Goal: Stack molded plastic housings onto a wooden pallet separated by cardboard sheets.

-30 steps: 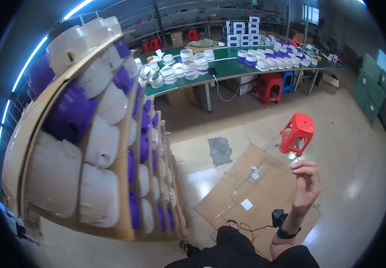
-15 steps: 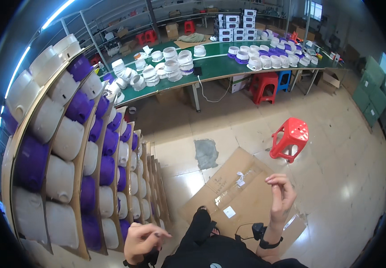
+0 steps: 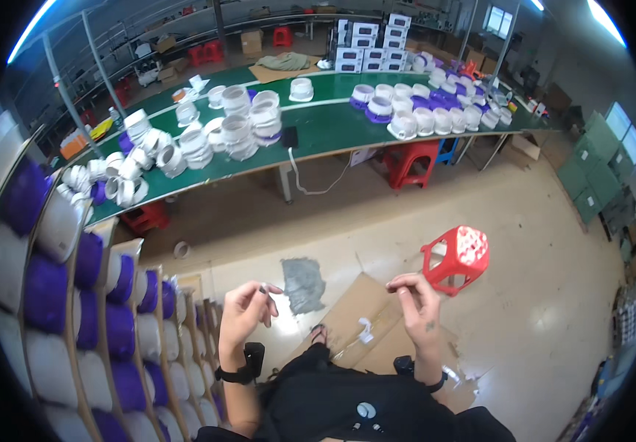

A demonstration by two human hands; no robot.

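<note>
My left hand [image 3: 248,313] is raised in front of me, fingers loosely bent and a little apart, with a small dark spot near the fingertips. My right hand [image 3: 417,309] is held up at the same height, thumb and fingers curved and not closed together. No held thing shows in either hand. Each wrist wears a black strap with a small black device, the left device [image 3: 254,359] and the right device [image 3: 405,365]. Beneath the hands, a flattened cardboard sheet [image 3: 351,317] lies on the floor. Nearest to my right hand in the picture is a red plastic stool [image 3: 456,258].
At my left, white and purple round plastic housings [image 3: 120,329] stand stacked between cardboard layers. Ahead runs a long green table [image 3: 207,168] with more housings, a black phone-like device [image 3: 289,137] on a white cable, and stacked boxes [image 3: 349,59]. Green crates [image 3: 587,166] stand far right.
My view has swung toward the table, and the stack at left has slid lower and farther left in the picture. My left hand has risen; my right hand has come nearer to it.
</note>
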